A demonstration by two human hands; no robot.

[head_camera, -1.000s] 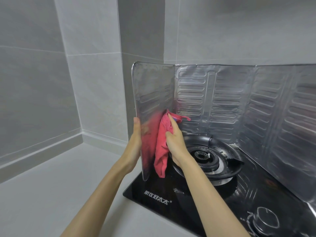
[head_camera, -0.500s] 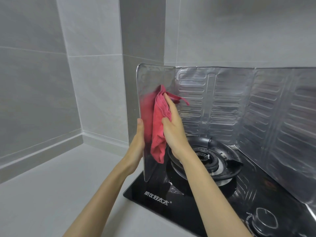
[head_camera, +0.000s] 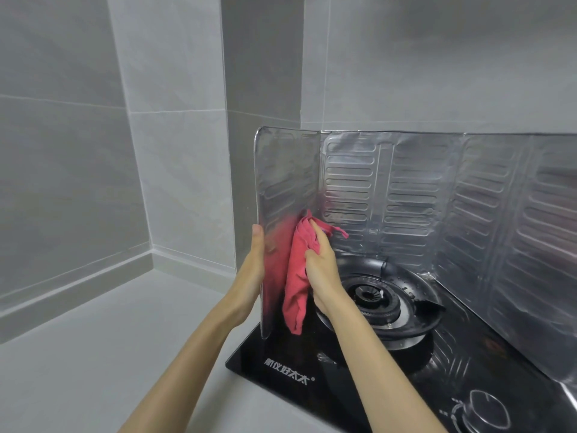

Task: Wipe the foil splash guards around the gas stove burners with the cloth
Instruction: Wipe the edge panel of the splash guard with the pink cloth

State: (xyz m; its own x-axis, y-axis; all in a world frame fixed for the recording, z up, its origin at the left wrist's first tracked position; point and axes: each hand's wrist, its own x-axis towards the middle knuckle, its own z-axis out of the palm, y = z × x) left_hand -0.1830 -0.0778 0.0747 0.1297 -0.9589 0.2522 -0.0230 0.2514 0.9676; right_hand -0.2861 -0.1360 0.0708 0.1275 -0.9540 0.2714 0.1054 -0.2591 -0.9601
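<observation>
Quick tally from where I'm standing: two hands in there, left hand (head_camera: 249,276) and right hand (head_camera: 321,270), and one pink cloth (head_camera: 295,276). One stove (head_camera: 281,364), with one burner (head_camera: 371,296) and one knob (head_camera: 480,410) in sight. One foil guard (head_camera: 421,198), folded into maybe five panels, though the right edge is hard to make out.

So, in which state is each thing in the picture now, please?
splash guard, upright, folded at the corner.
cloth, bunched, lower end hanging loose.
left hand, flat against the splash guard's outer side.
right hand, gripping the cloth against the splash guard's inner side.
burner, no flame, no pot.
</observation>
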